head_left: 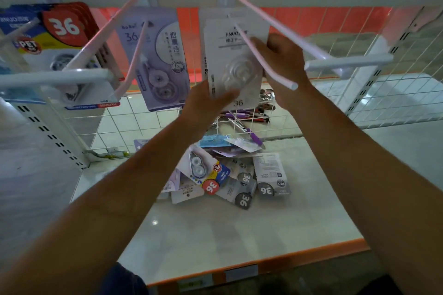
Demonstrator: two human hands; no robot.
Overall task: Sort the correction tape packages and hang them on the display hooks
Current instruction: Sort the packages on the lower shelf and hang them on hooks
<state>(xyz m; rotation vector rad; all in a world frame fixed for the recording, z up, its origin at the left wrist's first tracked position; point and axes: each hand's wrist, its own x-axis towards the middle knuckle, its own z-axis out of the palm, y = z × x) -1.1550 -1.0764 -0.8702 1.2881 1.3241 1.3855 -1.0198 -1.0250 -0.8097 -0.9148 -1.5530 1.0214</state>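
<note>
My left hand point(211, 100) and right hand point(280, 59) grip the white JINUO package point(237, 55) on its hook point(275, 66). A purple package point(158, 59) already hangs beside it, and the pile point(239, 182) below it awaits sorting.

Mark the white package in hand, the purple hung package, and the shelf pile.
white package point(230, 55): head view, upper card front.
purple package point(163, 55): head view, card centre.
pile point(271, 172): head view, rightmost grey card.

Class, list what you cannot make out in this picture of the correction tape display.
1. Head view: packages behind the white package, hidden by it.
2. Head view: lower layers of the pile, covered by top packages and the left forearm.
3. Head view: blue package at far left, cut off by the edge.
4. Head view: small print, too blurred.
</note>
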